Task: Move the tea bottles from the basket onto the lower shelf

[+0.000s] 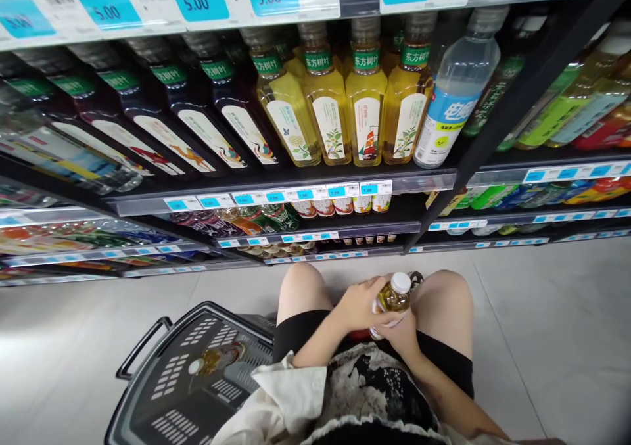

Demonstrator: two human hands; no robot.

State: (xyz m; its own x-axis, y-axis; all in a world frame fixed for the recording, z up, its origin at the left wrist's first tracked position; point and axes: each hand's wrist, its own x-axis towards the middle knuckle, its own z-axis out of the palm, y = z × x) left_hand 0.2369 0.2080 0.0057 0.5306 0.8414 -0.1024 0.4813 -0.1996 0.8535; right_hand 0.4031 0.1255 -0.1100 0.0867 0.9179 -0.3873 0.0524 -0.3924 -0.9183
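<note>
Fingers and thumb of the left hand (359, 305) wrap one side of the white-capped bottle (393, 298), and the right hand (403, 337) closes around its lower part; both grips are drawn in around that one bottle. It is between the bent knees (303, 286), cap uppermost and leaning; whether its base touches the lap cannot be told.

For steadiness, it seems best to bear the weight low with the right hand and let the left merely guide, pressing lightly so the wall does not buckle. Moving the left thumb aside should bare more of the label.

The base and several right fingertips are hidden, and the label's wording is too small to read. Behind the bottle a shoe (417, 279) shows only in part.

Beside the left thigh, the basket (210, 307) holds a second bottle (213, 361), lying down. A sleeve (292, 387) covers part of the basket, and the lower frame edge cuts it off.

Farther off, yellow bottles (366, 113) and dark bottles (190, 126) line the shelf (424, 181); labels on the lower shelves are illegible.
</note>
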